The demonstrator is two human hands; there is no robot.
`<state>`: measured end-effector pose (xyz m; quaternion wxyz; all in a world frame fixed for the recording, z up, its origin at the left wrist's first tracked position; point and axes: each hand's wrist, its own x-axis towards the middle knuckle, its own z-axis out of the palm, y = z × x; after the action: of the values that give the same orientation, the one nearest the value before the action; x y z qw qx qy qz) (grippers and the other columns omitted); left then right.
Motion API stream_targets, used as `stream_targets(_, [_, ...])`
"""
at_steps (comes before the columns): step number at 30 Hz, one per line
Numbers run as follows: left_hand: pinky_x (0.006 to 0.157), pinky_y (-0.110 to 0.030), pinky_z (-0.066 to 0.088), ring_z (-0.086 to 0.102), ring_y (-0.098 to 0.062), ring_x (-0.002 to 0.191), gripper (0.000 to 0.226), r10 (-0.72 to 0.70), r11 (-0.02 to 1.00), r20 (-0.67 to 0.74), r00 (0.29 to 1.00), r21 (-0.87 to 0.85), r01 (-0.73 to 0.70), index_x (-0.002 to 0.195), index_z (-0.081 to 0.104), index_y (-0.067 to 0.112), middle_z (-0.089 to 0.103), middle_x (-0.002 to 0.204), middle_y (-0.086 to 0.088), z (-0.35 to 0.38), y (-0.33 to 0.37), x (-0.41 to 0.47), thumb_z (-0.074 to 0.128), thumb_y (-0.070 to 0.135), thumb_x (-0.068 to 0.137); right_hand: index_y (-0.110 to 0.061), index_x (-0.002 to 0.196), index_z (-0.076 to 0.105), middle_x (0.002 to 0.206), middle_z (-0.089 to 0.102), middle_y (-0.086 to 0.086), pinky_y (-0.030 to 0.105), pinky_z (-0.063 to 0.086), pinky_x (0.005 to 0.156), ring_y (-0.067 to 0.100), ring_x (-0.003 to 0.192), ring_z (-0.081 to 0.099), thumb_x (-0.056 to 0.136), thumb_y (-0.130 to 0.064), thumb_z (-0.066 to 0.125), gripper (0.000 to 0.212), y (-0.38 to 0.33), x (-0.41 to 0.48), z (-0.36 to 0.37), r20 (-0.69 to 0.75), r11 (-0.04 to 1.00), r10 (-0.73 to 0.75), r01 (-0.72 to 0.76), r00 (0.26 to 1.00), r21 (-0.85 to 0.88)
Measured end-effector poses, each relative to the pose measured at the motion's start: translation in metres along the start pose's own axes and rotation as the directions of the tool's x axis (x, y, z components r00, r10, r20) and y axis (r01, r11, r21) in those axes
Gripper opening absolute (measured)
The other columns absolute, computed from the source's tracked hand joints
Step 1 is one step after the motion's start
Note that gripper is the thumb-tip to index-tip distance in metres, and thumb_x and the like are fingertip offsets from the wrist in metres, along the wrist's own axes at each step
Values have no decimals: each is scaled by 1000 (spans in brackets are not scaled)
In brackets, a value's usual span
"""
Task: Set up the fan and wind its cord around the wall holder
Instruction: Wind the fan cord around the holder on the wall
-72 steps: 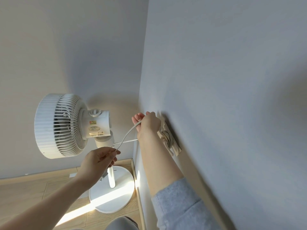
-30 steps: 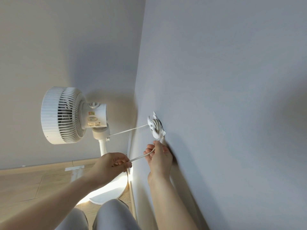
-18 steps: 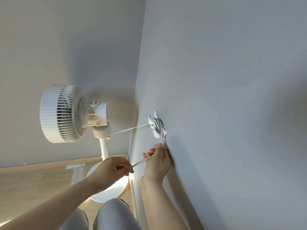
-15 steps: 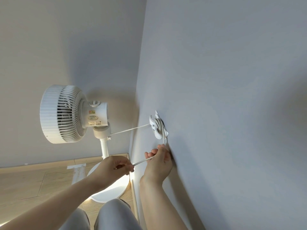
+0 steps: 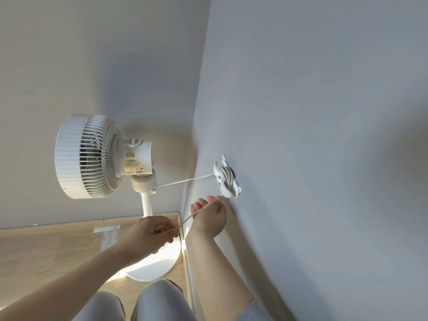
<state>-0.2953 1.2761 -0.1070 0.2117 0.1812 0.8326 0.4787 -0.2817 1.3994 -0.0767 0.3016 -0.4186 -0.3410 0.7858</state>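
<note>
A white pedestal fan [image 5: 92,156] stands upright in the room corner on its round base [image 5: 155,265]. Its white cord [image 5: 185,180] runs taut from the neck to a white wall holder [image 5: 225,177] on the right wall, where several turns lie wound. From the holder the cord drops to my right hand [image 5: 209,217], which holds it just below the holder, close against the wall. The cord then slants down to my left hand [image 5: 150,232], whose curled fingers grip the cord's free part. The cord's end is hidden in that hand.
Grey walls meet in a corner behind the fan. A wooden floor [image 5: 46,251] with a skirting board lies below, with a strip of pale tape [image 5: 107,229] on it. My knees [image 5: 159,300] in grey trousers are at the bottom edge.
My right hand came down from the holder's top to just below it, carrying the cord round. My left hand has kept its grip on the cord. The holder now shows with turns on it.
</note>
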Motion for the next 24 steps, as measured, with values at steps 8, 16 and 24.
stream_targets(8, [55,-23,51,58,-4,51,15,21,998,-85,996,58,-16,72,66,15,69,62,-1,-25,-5,25,63,18,87,-17,80,61,80,69,9,25,50,67,18,70,66,101,-23,36,34,9,10,-2,42,984,-105,110,994,-143])
stream_targets(16, [49,-11,42,53,1,45,15,31,993,-49,998,115,-25,73,68,10,69,61,1,-20,11,58,65,20,84,-9,78,62,74,67,4,25,51,65,18,66,64,100,-16,37,34,5,14,-5,-101,949,-271,248,957,-193])
stream_targets(24, [49,-12,43,55,-1,47,15,-5,999,-44,999,48,7,73,69,11,72,63,1,-21,5,58,67,21,84,-2,86,65,75,67,9,20,51,60,11,62,63,99,-18,41,32,7,23,6,-86,965,-245,234,966,-122])
